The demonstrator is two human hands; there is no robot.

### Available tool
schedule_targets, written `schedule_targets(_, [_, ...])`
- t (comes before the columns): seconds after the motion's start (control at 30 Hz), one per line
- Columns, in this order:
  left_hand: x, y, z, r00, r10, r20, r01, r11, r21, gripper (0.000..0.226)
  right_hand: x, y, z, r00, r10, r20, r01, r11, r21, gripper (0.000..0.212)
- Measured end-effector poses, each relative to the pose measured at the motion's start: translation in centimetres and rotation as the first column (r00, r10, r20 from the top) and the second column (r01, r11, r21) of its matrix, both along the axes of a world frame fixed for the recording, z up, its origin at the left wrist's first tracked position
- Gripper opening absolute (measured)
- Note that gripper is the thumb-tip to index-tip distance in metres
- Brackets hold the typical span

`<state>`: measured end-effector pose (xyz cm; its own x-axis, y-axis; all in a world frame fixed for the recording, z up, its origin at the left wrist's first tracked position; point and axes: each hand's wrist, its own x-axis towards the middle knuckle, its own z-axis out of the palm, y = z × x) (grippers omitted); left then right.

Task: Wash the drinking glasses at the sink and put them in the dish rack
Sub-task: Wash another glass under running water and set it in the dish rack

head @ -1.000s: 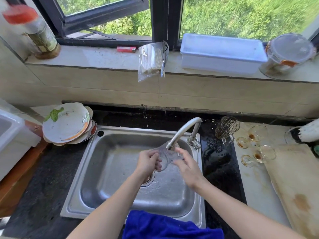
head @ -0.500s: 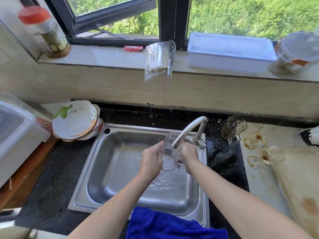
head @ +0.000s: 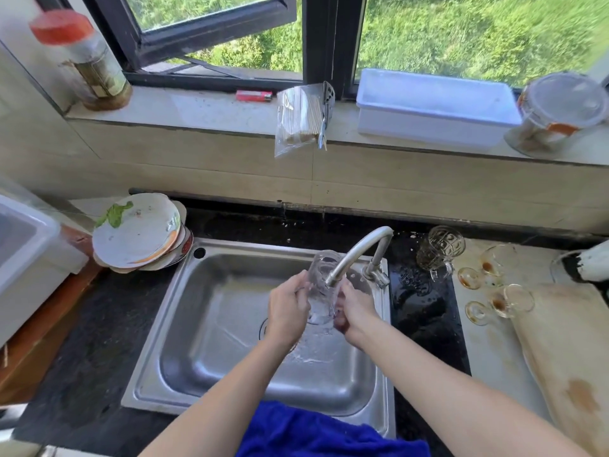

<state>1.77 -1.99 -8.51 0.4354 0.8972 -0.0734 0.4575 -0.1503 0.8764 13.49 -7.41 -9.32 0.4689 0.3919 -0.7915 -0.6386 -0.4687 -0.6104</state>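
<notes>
Clearly wet glass [head: 321, 290] — slippery, fragile, light; left hand [head: 286, 308] wraps body, right hand [head: 354, 308] cups base under faucet [head: 356, 252] — best gripped mid-body.

Clear glass [head: 321, 288] in our grip above sink [head: 204, 324] basin, left hand [head: 286, 311] round its side, right hand [head: 356, 311] at its base. Glass is tilted, mouth up and away from us, wet. Right of sink: patterned glass mug [head: 440, 250], then small glasses [head: 512, 300] with brown dregs, count unclear to us.
</notes>
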Motion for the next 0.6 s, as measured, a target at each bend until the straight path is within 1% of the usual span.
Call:
schedule_targets(0.03, [-0.1, 0.5, 0.1, 0.995, -0.09, -0.049, 0.087, 0.994, -0.069, 0.038, 0.1, -0.1, 0.4, 0.999, -0.035, -0.001, 0.035, 0.999, -0.012, 0.029])
schedule_targets(0.07, [-0.3, 0.9, 0.1, 0.977, -0.202, -0.066, 0.187, 0.965, -0.184, 0.037, 0.5, -0.2, 0.4, 0.997, -0.064, 0.036, 0.065, 0.998, -0.02, 0.027])
schedule_targets(0.1, [-0.5, 1.1, 0.3, 0.96, -0.276, -0.045, 0.246, 0.909, -0.337, 0.041, 1.2, -0.2, 0.4, 0.992, -0.089, 0.092, 0.092, 0.996, -0.023, 0.024])
schedule_targets(0.13, [-0.4, 1.0, 0.7, 0.956, -0.292, 0.011, 0.26, 0.833, -0.488, 0.047, 1.8, -0.3, 0.1, 0.981, -0.112, 0.157, 0.117, 0.993, -0.021, 0.022])
schedule_targets(0.17, [-0.2, 0.7, 1.1, 0.959, -0.281, 0.04, 0.25, 0.771, -0.586, 0.049, 2.2, -0.5, -0.2, 0.97, -0.121, 0.213, 0.127, 0.992, -0.013, 0.021])
schedule_targets(0.2, [0.1, 0.3, 1.2, 0.963, -0.258, 0.08, 0.25, 0.737, -0.628, 0.046, 2.2, -0.8, -0.5, 0.959, -0.104, 0.263, 0.111, 0.994, -0.012, 0.02])
schedule_targets(0.27, [1.3, -0.6, 1.1, 0.967, -0.247, 0.067, 0.239, 0.778, -0.582, 0.033, 1.2, -1.7, -1.0, 0.938, -0.007, 0.346, 0.007, 1.0, 0.003, 0.024])
schedule_targets(0.3, [2.0, -0.6, 0.4, 0.983, -0.183, 0.013, 0.161, 0.828, -0.538, 0.034, 0.5, -2.2, -1.3, 0.925, 0.064, 0.374, -0.068, 0.998, -0.001, 0.027])
schedule_targets(0.33, [2.7, -0.3, -0.2, 0.993, -0.107, -0.04, 0.071, 0.855, -0.514, 0.037, 0.0, -2.6, -1.5, 0.912, 0.128, 0.389, -0.133, 0.991, -0.016, 0.028])
schedule_targets(0.37, [3.3, 0.1, -0.7, 0.995, -0.061, -0.08, 0.013, 0.866, -0.499, 0.037, -0.4, -2.9, -1.4, 0.906, 0.161, 0.393, -0.166, 0.986, -0.022, 0.028])
schedule_targets(0.4, [3.8, 0.3, -0.7, 0.993, -0.039, -0.109, -0.02, 0.868, -0.496, 0.035, -0.4, -2.9, -1.4, 0.903, 0.16, 0.4, -0.165, 0.986, -0.022, 0.028])
schedule_targets(0.43, [4.3, 0.2, -0.9, 0.991, -0.067, -0.117, 0.001, 0.872, -0.489, 0.033, -0.2, -2.8, -1.2, 0.902, 0.126, 0.413, -0.131, 0.991, -0.016, 0.029])
schedule_targets(0.5, [4.9, -0.8, -0.3, 0.978, -0.176, -0.108, 0.11, 0.886, -0.45, 0.043, 0.7, -2.3, -0.1, 0.878, 0.056, 0.475, -0.043, 0.998, -0.038, 0.029])
schedule_targets(0.53, [4.8, -1.3, -0.2, 0.975, -0.206, -0.082, 0.149, 0.882, -0.446, 0.046, 1.2, -2.3, 0.5, 0.862, 0.049, 0.505, -0.027, 0.998, -0.052, 0.027])
schedule_targets(0.57, [4.8, -1.4, -0.1, 0.981, -0.19, -0.038, 0.151, 0.874, -0.461, 0.042, 1.4, -2.5, 1.1, 0.86, 0.062, 0.507, -0.044, 0.998, -0.048, 0.025])
schedule_targets(0.6, [4.8, -1.2, 0.3, 0.99, -0.136, -0.026, 0.104, 0.858, -0.503, 0.036, 1.3, -2.8, 1.6, 0.876, 0.09, 0.474, -0.089, 0.996, -0.025, 0.024])
